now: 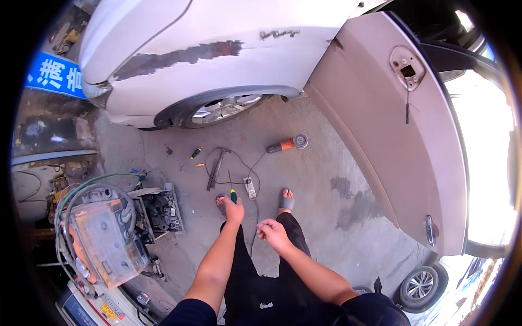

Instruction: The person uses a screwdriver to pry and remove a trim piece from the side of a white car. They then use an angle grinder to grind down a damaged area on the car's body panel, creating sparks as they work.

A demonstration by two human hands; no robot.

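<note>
My left hand (235,212) is closed around the green and yellow handle of a screwdriver (233,194), whose thin shaft points away from me. To its right, my right hand (273,234) has its fingers curled together; whatever may be between them is too small to make out. Both hands are held over the concrete floor, in front of my legs. Just beyond them on the floor lies a white power strip (250,187) with a dark cable. Farther off rests an orange and black angle grinder (285,144). A small yellow and dark tool (196,153) lies to the left.
A white car with a scraped fender (261,65) stands ahead, its front wheel (225,110) facing me. The opened door (375,103) fills the right. Dark strips (216,171) lie on the floor. Leftward are a toolbox (175,209) and a hose-wrapped machine (109,244).
</note>
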